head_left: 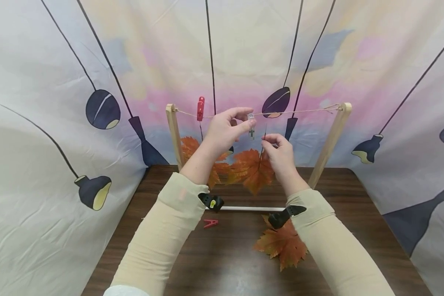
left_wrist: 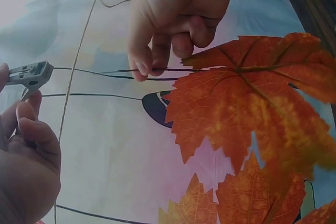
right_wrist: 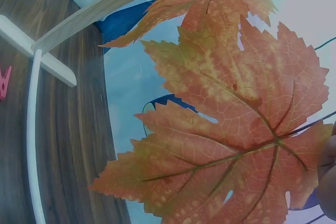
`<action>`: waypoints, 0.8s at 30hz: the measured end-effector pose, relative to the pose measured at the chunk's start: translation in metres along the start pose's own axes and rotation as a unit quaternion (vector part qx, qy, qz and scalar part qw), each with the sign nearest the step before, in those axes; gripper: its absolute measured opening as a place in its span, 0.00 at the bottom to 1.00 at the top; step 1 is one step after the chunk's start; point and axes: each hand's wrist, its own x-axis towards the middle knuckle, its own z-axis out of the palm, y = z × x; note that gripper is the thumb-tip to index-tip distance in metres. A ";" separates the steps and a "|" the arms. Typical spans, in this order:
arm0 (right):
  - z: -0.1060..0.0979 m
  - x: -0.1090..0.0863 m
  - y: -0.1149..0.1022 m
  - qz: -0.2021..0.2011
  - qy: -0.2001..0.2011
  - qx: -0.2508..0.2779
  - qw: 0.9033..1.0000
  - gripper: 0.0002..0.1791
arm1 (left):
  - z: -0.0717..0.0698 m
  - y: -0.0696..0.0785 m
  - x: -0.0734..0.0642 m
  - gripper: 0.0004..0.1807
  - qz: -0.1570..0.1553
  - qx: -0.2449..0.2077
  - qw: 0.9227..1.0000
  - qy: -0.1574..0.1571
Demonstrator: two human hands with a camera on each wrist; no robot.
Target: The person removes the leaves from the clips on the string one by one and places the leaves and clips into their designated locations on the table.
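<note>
My left hand [head_left: 227, 128] pinches a grey clothespin [head_left: 251, 126] close to the string [head_left: 299, 111]; whether the clip touches the string I cannot tell. To its right and slightly lower, my right hand [head_left: 280, 154] pinches the thin dark stem of an orange maple leaf [head_left: 254, 168] between thumb and fingertips. That leaf [left_wrist: 252, 87] hangs below the hand and fills much of the right wrist view. At the string's left part, a red clothespin [head_left: 200, 109] grips the stem of another maple leaf [head_left: 190, 147], which my left arm partly hides.
Two wooden posts [head_left: 331, 142] hold up the string, with a white rod [head_left: 249, 209] low between them. On the brown table [head_left: 222, 267] lie a pink clothespin [head_left: 210, 223] and another maple leaf [head_left: 283, 244], partly under my right forearm. A painted cloth [head_left: 244, 49] hangs behind.
</note>
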 end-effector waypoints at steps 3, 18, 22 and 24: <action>-0.002 0.000 0.002 -0.006 0.006 0.002 1.000 0.08 | 0.001 0.000 -0.001 0.19 0.000 -0.001 1.000 -0.002; -0.019 -0.005 0.006 0.016 0.026 0.007 1.000 0.08 | 0.003 -0.011 -0.010 0.22 -0.014 0.019 0.999 -0.026; -0.022 -0.005 0.009 0.021 0.033 0.017 0.999 0.05 | 0.003 -0.015 -0.011 0.23 -0.016 0.019 0.999 -0.024; -0.024 -0.005 0.011 0.023 0.036 0.020 0.999 0.04 | 0.004 -0.017 -0.012 0.22 -0.017 0.016 1.000 -0.017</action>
